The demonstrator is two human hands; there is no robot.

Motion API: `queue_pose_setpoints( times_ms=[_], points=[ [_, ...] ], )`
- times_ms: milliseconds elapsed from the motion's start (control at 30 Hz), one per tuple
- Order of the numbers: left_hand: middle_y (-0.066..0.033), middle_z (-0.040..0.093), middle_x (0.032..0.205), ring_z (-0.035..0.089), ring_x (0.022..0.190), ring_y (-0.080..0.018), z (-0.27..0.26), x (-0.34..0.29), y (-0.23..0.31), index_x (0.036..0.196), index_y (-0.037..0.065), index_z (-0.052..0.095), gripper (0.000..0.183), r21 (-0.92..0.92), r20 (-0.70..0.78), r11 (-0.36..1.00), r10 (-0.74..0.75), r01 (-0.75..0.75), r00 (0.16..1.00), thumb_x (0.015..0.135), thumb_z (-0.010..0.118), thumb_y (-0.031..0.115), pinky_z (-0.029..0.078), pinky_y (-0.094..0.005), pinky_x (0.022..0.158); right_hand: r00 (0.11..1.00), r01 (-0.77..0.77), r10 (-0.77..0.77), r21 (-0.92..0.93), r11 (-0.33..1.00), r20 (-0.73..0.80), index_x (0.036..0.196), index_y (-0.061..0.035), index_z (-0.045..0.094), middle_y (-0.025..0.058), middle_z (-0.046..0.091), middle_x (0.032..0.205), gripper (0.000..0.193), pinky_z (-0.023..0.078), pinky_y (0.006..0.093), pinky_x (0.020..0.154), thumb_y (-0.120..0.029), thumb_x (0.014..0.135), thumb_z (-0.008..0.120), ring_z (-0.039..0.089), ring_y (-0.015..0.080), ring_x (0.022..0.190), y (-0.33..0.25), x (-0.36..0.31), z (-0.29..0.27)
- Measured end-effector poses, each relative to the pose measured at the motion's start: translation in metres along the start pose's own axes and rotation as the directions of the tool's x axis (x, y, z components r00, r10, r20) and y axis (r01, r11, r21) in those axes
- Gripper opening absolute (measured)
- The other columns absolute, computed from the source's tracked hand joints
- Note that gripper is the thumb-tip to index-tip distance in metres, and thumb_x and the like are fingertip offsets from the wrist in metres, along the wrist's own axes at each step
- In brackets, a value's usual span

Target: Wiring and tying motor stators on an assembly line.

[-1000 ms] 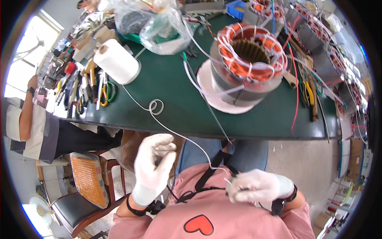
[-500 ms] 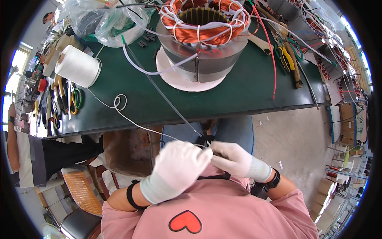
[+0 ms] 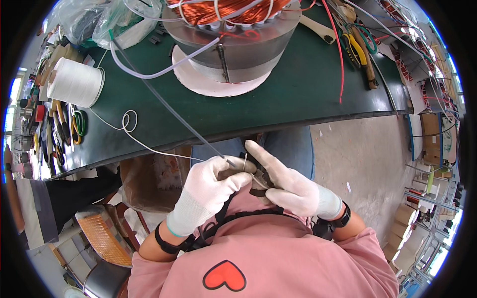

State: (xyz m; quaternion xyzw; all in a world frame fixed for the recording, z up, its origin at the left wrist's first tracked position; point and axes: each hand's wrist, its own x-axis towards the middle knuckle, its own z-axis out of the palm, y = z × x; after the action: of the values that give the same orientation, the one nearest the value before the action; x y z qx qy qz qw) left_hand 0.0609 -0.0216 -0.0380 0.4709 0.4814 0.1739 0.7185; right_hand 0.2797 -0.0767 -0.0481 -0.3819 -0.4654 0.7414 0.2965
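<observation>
My left hand (image 3: 211, 191), in a white glove, is closed with thumb and fingertips together on a white cord (image 3: 171, 154). This cord runs back over the table edge to a white spool (image 3: 76, 82). A thin pale strand (image 3: 245, 162) stands up by the left fingertips; whether it is cord or a needle I cannot tell. My right hand (image 3: 295, 192), also gloved, is beside it with its index finger stretched out and its thumb apart. A grey sleeve tube (image 3: 174, 113) slants from the table down to the left hand.
On the green table (image 3: 308, 97) stands a stator (image 3: 233, 54) with copper windings, on a white disc (image 3: 198, 89). Scissors (image 3: 78, 125) and other tools lie left, yellow-handled pliers (image 3: 356, 49) right. A chair (image 3: 102, 237) and another person's dark-clad leg (image 3: 82, 191) are at lower left.
My hands have turned and parted a little; the right fingers have opened out from a closed grip. The view has shifted, so the table things appear further up and left.
</observation>
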Motion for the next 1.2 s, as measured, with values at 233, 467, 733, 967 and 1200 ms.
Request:
queue_pose_setpoints(
  times_ms=[233, 467, 733, 967, 1200],
  points=[
    [-0.0112, 0.066, 0.095, 0.066, 0.078, -0.0223, 0.010, 0.006, -0.012, 0.101, 0.004, 0.073, 0.012, 0.548, -0.016, 0.719, 0.521, -0.428, 0.853, 0.089, 0.070, 0.002, 0.054, -0.0323, 0.070, 0.957, 0.098, -0.093, 0.005, 0.995, -0.274, 0.130, 0.0036, 0.056, 0.0068, 0.064, 0.106, 0.036, 0.049, 0.0248, 0.085, -0.006, 0.095, 0.059, 0.059, 0.0086, 0.092, 0.025, 0.008, 0.001],
    [-0.0074, 0.067, 0.096, 0.065, 0.075, -0.0111, 0.013, -0.005, -0.004, 0.108, 0.001, 0.074, 0.017, 0.322, -0.121, 0.911, 0.309, -0.257, 0.943, 0.091, 0.070, 0.002, 0.054, -0.0260, 0.068, 0.858, 0.097, -0.127, -0.085, 0.992, -0.499, 0.102, 0.0011, 0.072, 0.0023, 0.065, 0.096, 0.013, 0.049, 0.0230, 0.074, -0.007, 0.093, 0.070, 0.059, 0.0057, 0.084, 0.017, 0.004, -0.001],
    [-0.0066, 0.069, 0.098, 0.062, 0.071, -0.0105, 0.022, -0.005, 0.003, 0.110, 0.001, 0.075, 0.019, 0.310, 0.004, 0.914, 0.273, -0.260, 0.962, 0.091, 0.072, 0.003, 0.052, -0.0252, 0.065, 0.779, 0.268, -0.371, -0.267, 0.926, -0.506, 0.096, 0.0058, 0.076, 0.0085, 0.070, 0.083, 0.012, 0.045, 0.0260, 0.064, 0.003, 0.085, 0.072, 0.058, 0.0113, 0.072, 0.013, 0.007, -0.001],
    [-0.0073, 0.068, 0.091, 0.061, 0.067, -0.0138, 0.020, -0.003, -0.004, 0.109, 0.002, 0.075, 0.020, 0.372, 0.026, 0.839, 0.420, -0.398, 0.907, 0.090, 0.074, 0.004, 0.050, -0.0261, 0.061, 0.782, 0.300, -0.385, -0.246, 0.922, -0.490, 0.093, 0.0054, 0.076, 0.0088, 0.070, 0.079, 0.010, 0.045, 0.0289, 0.065, 0.002, 0.084, 0.073, 0.059, 0.0142, 0.072, 0.012, 0.007, -0.002],
    [-0.0078, 0.068, 0.089, 0.062, 0.065, -0.0142, 0.024, -0.005, -0.004, 0.108, 0.003, 0.076, 0.018, 0.435, 0.009, 0.791, 0.474, -0.430, 0.881, 0.090, 0.073, 0.002, 0.050, -0.0274, 0.059, 0.798, 0.285, -0.416, -0.335, 0.898, -0.437, 0.092, 0.0046, 0.077, 0.0082, 0.069, 0.078, 0.011, 0.042, 0.0302, 0.063, 0.002, 0.082, 0.074, 0.056, 0.0150, 0.070, 0.015, 0.004, -0.005]
  ],
)
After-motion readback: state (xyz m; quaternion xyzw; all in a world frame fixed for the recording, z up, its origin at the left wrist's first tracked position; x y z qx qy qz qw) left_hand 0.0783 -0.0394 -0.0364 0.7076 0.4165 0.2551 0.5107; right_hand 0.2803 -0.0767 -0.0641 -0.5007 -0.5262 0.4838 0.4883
